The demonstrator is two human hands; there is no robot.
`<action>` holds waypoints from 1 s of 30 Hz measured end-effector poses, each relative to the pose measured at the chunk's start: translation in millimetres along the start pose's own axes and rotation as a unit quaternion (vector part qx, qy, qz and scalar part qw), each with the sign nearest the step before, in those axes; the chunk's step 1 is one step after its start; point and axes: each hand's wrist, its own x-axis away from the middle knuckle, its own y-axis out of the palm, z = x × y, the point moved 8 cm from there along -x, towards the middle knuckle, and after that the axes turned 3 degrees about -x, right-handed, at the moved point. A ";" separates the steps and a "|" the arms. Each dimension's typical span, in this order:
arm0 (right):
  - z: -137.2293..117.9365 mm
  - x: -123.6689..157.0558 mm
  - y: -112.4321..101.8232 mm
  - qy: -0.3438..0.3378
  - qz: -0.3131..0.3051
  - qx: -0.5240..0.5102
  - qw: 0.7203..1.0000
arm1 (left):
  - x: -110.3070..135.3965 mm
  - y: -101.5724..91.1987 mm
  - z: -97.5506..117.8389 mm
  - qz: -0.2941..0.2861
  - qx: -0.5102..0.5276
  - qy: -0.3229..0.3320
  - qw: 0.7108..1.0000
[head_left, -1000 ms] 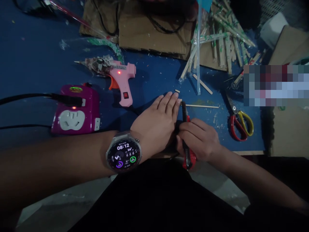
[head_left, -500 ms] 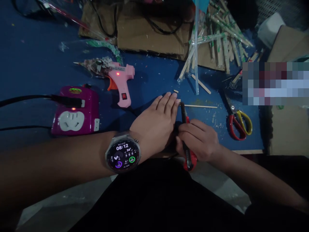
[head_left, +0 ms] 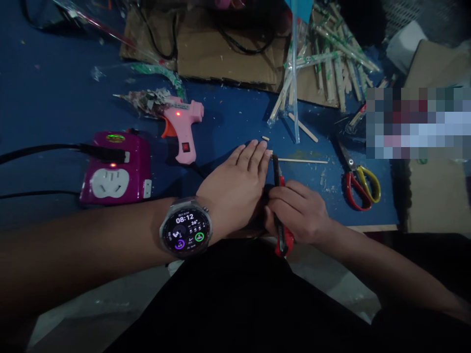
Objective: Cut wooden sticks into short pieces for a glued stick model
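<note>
My left hand (head_left: 237,179) lies flat on the blue tabletop, fingers stretched out side by side, with a watch (head_left: 186,228) on its wrist. Its fingertips rest at the left end of a thin wooden stick (head_left: 303,161), whose rest runs off to the right. My right hand (head_left: 300,211) is closed around a red-and-black cutting tool (head_left: 280,230). The tool's long dark bar points away from me and its tip meets the stick beside my left fingers. Whether it is a saw or a knife cannot be made out. A short wooden offcut (head_left: 265,138) lies just beyond my fingertips.
A pink glue gun (head_left: 186,130) and a purple power socket (head_left: 142,166) sit at left. Scissors (head_left: 356,181) lie at right. Behind are a flat wooden stick (head_left: 303,128), wrapped chopsticks (head_left: 338,63) and cardboard (head_left: 228,59).
The whole view has shifted slightly, so things at right appear a little further left. Both hands, the tool and the stick keep nearly the same places relative to each other.
</note>
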 end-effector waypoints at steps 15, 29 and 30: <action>0.2 -2.1 -49.3 0.051 0.068 -0.055 0.995 | 0.7 4.0 -0.8 0.016 0.004 -0.003 1.000; 77.9 -20.9 -24.6 0.009 -0.081 0.067 0.994 | 6.4 -0.1 -4.3 0.053 -0.036 0.016 0.998; 79.6 -17.8 -22.5 0.015 -0.082 0.066 0.994 | 6.9 -1.0 -4.2 0.056 -0.037 0.020 0.998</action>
